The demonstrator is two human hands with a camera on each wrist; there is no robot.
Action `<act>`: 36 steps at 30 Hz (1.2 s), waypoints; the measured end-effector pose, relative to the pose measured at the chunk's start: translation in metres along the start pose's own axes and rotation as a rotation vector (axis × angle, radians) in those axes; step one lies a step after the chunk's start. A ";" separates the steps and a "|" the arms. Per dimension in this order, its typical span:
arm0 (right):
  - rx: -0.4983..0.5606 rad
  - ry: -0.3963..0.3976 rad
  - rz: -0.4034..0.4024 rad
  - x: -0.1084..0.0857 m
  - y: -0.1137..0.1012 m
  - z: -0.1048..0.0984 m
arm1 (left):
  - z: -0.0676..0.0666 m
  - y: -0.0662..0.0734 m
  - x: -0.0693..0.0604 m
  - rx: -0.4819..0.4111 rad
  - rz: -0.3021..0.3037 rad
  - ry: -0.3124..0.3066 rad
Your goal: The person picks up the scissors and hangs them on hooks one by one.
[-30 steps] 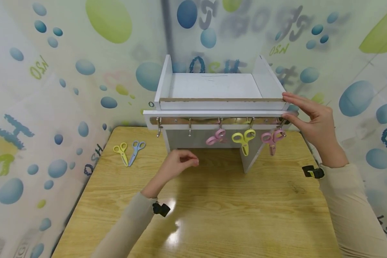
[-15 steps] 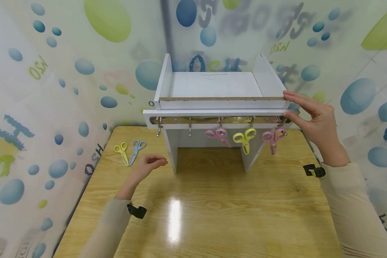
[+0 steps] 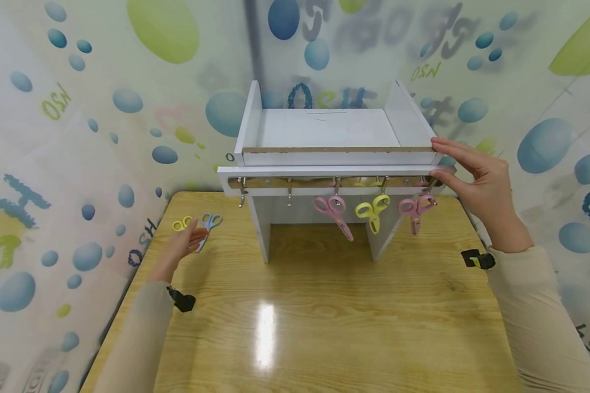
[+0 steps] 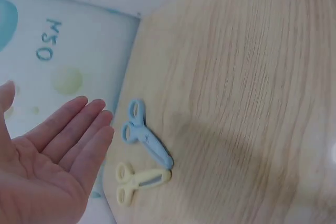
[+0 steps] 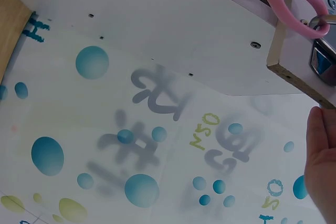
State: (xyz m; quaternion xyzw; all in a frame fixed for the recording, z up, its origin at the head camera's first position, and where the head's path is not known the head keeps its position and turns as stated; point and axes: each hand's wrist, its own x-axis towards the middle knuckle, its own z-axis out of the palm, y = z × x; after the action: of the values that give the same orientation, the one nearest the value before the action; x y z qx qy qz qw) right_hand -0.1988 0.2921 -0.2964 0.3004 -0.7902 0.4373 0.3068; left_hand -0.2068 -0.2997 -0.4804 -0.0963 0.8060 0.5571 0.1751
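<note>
Over the yellow scissors (image 3: 182, 224) on the table's left side, my left hand (image 3: 179, 246) holds nothing, its fingers extended; it partly covers them and the blue scissors (image 3: 210, 221). The left wrist view shows the palm (image 4: 50, 166) beside the blue scissors (image 4: 148, 137) and yellow scissors (image 4: 142, 180), apart from both. My right hand (image 3: 489, 191) grips the right end of the white shelf (image 3: 334, 159), thumb below the fingers. From its hooks hang pink scissors (image 3: 339, 215), yellow scissors (image 3: 373, 213) and another pink pair (image 3: 416, 213); the two left hooks hold nothing.
The shelf stands at the back of the wooden table (image 3: 324, 316), its side panels (image 3: 260, 229) reaching down to the tabletop. Patterned walls (image 3: 167, 98) rise behind and at both sides.
My left hand has moved left from in front of the shelf to the scissors on the table. The left pink pair has swung and now hangs tilted downward. My right hand has stayed in place.
</note>
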 end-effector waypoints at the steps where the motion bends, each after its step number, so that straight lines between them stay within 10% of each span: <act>1: -0.001 -0.001 0.001 0.000 0.000 0.000 | -0.005 -0.002 0.003 0.002 -0.011 -0.005; 16: 0.001 -0.009 -0.004 0.000 0.000 0.000 | -0.029 -0.027 0.036 -0.016 -0.202 0.081; 25: -0.004 -0.006 -0.012 0.001 -0.005 -0.003 | -0.030 -0.040 0.045 -0.005 -0.138 0.109; 36: 0.028 -0.011 0.003 0.001 -0.007 0.000 | 0.006 -0.030 0.050 0.692 -0.090 0.264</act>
State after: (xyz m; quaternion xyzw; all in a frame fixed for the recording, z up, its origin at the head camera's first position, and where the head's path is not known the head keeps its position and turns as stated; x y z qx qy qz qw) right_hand -0.1942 0.2885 -0.2918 0.3059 -0.7861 0.4472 0.2977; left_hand -0.2408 -0.3029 -0.5280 -0.1377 0.9573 0.2260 0.1162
